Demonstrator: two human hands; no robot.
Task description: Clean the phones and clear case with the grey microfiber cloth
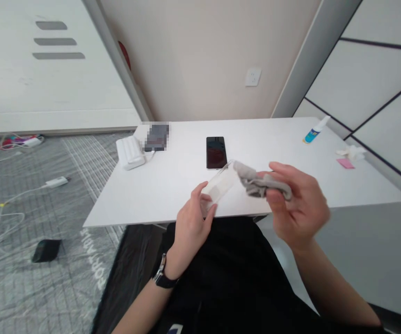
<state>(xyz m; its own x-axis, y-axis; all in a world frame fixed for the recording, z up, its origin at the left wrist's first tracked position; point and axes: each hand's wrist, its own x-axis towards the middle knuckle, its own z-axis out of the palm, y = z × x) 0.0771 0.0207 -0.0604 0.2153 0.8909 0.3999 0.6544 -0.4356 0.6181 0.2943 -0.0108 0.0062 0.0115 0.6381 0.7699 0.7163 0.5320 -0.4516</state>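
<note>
Head view puts your left hand (194,218) at the near edge of the white table (144,190), its fingers and thumb closed on the lower end of a clear case (221,184); the case is held up at a slant, its far end reaching toward the middle of the tabletop. Your right hand (299,199) grips a crumpled grey cloth (256,182) between thumb and fingers; the cloth's free end is at the far end of the case in this view — whether the two touch, you cannot tell from here.

Just beyond the case lies a black phone (216,152), flat on the table, with neither of your hands on it; at the table's left end sit a white device (130,152) and, near it, a dark item (157,137), partly pixelated, with a white plug at its near edge. Toward the right end you have a bottle (316,130) with a blue label and a white tip, lying on the table; nearer you are a pink slip (345,163) and a crumpled white wad (353,152) — close beside each other. On your left wrist is a watch (162,272) with a dark strap; white cables (22,197) run over the floor covering to your left.
</note>
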